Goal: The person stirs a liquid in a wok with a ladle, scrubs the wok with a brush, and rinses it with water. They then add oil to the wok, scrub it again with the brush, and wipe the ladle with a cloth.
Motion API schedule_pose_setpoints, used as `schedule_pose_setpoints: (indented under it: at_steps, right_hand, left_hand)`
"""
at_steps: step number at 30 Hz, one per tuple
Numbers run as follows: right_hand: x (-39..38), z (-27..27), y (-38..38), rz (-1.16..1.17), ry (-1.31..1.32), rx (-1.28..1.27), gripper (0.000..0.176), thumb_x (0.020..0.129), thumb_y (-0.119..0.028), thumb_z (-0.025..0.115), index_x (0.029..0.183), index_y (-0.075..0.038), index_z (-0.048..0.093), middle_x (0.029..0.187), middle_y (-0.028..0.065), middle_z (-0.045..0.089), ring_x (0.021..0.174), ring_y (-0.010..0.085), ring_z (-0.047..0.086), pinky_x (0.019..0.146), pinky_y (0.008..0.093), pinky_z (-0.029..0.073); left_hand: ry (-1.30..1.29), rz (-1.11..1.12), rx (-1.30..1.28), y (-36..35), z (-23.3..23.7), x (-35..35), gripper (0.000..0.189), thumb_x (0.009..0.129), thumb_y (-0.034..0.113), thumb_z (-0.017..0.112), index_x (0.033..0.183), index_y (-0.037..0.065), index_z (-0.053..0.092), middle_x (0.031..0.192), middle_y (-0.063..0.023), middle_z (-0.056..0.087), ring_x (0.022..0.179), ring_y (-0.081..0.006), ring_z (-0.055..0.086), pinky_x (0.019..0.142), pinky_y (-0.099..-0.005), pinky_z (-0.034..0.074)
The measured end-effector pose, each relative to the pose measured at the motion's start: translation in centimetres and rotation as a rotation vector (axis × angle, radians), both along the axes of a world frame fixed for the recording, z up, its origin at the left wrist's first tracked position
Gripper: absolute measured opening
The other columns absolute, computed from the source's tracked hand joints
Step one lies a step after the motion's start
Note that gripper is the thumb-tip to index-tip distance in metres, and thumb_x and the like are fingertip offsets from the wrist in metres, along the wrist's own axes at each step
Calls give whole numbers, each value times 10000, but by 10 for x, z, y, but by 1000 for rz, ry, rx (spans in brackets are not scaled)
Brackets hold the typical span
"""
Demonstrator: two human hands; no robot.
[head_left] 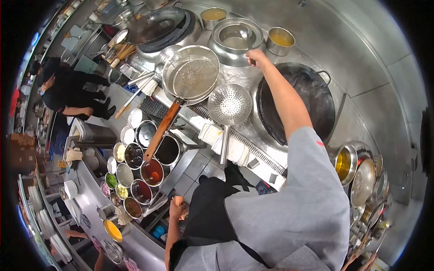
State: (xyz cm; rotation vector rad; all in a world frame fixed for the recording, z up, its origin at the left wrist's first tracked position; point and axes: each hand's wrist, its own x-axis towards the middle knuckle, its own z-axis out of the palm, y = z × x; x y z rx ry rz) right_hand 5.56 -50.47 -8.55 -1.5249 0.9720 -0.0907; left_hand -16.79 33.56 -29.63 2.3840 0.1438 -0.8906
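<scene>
My right hand [257, 58] is closed around the handle of a metal ladle [245, 31]. The ladle's bowl is over the round metal pot [219, 52] at the back of the stove. Below my outstretched right arm is a large dark wok [312, 97]. My left hand [175, 210] is low by my side, its fingers closed on a small light-brown thing [179, 200] whose kind I cannot make out. Near that hand stand metal tubs of sauce, one holding brown sauce [133, 207].
A perforated strainer [229, 104] and a wire-mesh strainer [192, 72] with a wooden handle rest along the stove front. Another wok [158, 29] sits at the far left. Pots of yellow liquid [281, 39] flank the back. A person in black [74, 88] stands left.
</scene>
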Motion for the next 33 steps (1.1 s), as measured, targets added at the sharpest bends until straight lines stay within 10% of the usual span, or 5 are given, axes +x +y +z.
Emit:
schedule_pose_setpoints:
  at_steps: [2, 7, 13, 22, 33]
  right_hand:
    - [26, -36, -19, -70, -241, 498, 156, 792, -24, 549, 649, -66, 502, 520, 34, 444, 418, 142, 434, 383, 291, 305]
    - [15, -57, -41, -142, -863, 1658, 252, 768, 71, 502, 607, -110, 433, 581, -15, 416, 460, 78, 405, 407, 209, 287]
    - [-85, 39, -16, -64, -1027, 1703, 184, 824, 65, 466, 698, -54, 403, 611, 24, 429, 464, 96, 465, 426, 234, 360]
    - [-282, 143, -34, -123, -1213, 1255, 194, 825, -8, 464, 658, -89, 408, 564, -33, 382, 443, 74, 416, 423, 241, 330]
    - [-559, 88, -92, -486, -193, 461, 279, 868, -97, 487, 599, -132, 421, 520, -28, 395, 396, 72, 349, 348, 233, 286]
  left_hand:
    - [187, 117, 44, -20, 30, -13, 596, 700, 234, 817, 1171, 31, 514, 1072, -206, 668, 1025, -358, 662, 868, -427, 510]
    - [151, 114, 139, -53, 63, -38, 647, 718, 256, 805, 1230, 19, 488, 1188, -243, 644, 1133, -402, 616, 924, -454, 499]
    - [193, -117, 328, -59, 65, -18, 787, 779, 251, 755, 1437, 40, 380, 1101, -233, 667, 1030, -361, 658, 871, -430, 512]
    - [86, -291, -106, -127, 46, 55, 518, 700, 101, 768, 1134, 39, 494, 829, -79, 620, 714, -225, 636, 676, -367, 528]
    - [210, -438, -101, -153, 12, 109, 416, 757, 82, 690, 1116, 16, 490, 873, -106, 615, 739, -219, 617, 648, -370, 492]
